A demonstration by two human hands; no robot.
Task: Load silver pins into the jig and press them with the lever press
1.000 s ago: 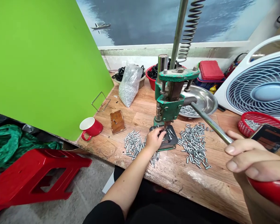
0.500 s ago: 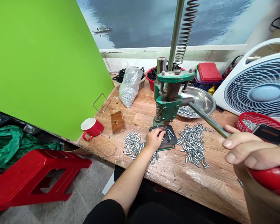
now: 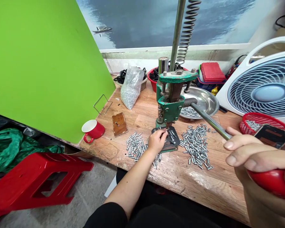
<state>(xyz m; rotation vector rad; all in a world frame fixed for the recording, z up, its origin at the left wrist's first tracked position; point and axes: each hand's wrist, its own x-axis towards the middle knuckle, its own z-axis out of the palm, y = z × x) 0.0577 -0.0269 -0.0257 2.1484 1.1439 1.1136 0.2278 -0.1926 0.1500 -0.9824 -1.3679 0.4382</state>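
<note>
A green hand press [image 3: 172, 109] stands on the wooden bench. My left hand [image 3: 156, 140] is at its base under the ram, thumb and fingertips pinched on a small eye-ended metal part, mostly hidden by the fingers. More such parts lie on the black plate [image 3: 167, 147] around the fingertips. My right hand [image 3: 263, 153], large at the right edge, is wrapped round the end of the press lever [image 3: 210, 122], with its red knob [image 3: 268, 183] under the palm. Left of the base lies a pile of thin eye-ended pins [image 3: 135, 145]; to the right, a pile of thicker ring-ended pieces [image 3: 197, 147].
Behind the press sits a steel bowl [image 3: 210, 99] with metal parts. A clear bag [image 3: 130, 91] of small pieces, a brown block [image 3: 119, 124] and a red mug [image 3: 96, 130] are on the left. A red basket [image 3: 245, 125], a phone [image 3: 273, 136] and a fan [image 3: 268, 91] stand right.
The view has shifted slightly. My right hand and the lever end show a little further left; my left hand stays pinched at the press base.
</note>
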